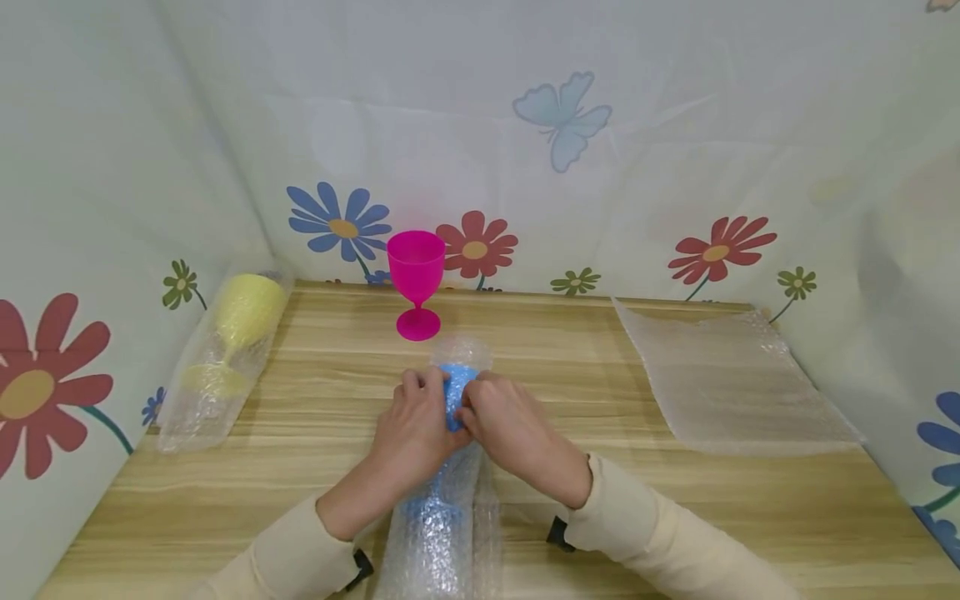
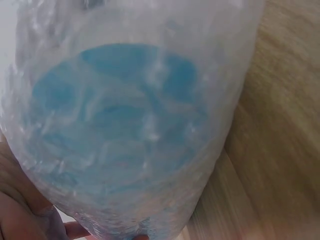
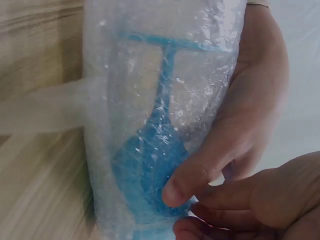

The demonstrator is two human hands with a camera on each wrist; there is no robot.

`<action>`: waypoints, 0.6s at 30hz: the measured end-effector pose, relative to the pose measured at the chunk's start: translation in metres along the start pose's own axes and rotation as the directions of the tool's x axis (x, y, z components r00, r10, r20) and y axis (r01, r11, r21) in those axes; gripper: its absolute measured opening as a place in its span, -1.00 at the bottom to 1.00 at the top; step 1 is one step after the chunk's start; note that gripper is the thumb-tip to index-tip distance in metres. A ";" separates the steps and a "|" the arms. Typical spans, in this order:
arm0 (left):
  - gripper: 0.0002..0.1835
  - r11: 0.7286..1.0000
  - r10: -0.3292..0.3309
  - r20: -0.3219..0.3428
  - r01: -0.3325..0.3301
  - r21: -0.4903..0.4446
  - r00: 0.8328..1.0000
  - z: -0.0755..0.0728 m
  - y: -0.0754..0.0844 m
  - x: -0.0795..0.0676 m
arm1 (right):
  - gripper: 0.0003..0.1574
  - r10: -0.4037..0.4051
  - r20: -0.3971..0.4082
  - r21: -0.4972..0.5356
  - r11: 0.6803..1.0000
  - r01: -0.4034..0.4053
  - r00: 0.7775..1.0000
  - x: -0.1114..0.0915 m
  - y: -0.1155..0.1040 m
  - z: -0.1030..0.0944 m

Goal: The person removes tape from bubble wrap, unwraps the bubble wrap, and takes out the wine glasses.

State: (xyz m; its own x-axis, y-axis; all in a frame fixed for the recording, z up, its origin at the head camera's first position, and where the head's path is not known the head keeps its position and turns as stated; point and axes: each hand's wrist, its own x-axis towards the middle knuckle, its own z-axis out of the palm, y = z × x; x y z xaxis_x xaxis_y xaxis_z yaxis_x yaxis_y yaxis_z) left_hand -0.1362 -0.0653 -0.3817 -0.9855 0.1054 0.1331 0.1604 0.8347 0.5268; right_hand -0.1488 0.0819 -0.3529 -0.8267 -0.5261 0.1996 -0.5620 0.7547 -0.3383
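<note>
A blue goblet point(image 1: 460, 390) lies in a bubble wrap sleeve point(image 1: 438, 554) at the middle of the table, its bowl pointing away from me. Through the plastic its stem point(image 3: 162, 95) shows in the right wrist view, and its round foot point(image 2: 120, 115) in the left wrist view. My left hand point(image 1: 415, 423) grips the wrapped bowl from the left, thumb across it. At the bowl's right side my right hand point(image 1: 517, 423) has its fingers curled and pinches the bubble wrap near the rim. The right fingertips are partly hidden in the head view.
Beyond the hands stands a pink goblet point(image 1: 416, 271) upright. A yellow goblet point(image 1: 247, 308) in bubble wrap lies at the left edge. Toward the right edge a flat bubble wrap sheet point(image 1: 738, 383) is spread out. Flowered cloth walls point(image 1: 450, 150) enclose the wooden table point(image 1: 337, 367).
</note>
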 end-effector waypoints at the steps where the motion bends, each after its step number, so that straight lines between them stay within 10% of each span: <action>1: -0.24 1.000 0.000 -0.001 0.000 -0.002 1.000 0.000 0.000 0.000 | -0.77 -0.017 -0.016 -0.007 1.000 0.017 1.000 0.000 0.000 0.001; 18: -0.23 1.000 0.004 0.008 -0.003 -0.013 1.000 0.000 -0.002 -0.002 | -0.88 -0.165 -0.147 0.008 0.986 0.168 0.975 -0.006 0.008 0.015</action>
State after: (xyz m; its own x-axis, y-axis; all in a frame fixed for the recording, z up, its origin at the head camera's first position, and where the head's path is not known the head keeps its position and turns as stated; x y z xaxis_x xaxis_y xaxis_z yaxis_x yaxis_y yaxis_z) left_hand -0.1345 -0.0671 -0.3827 -0.9853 0.1128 0.1281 0.1646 0.8273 0.5372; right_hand -0.1478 0.0849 -0.3708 -0.7176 -0.5798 0.3859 -0.6926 0.6524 -0.3077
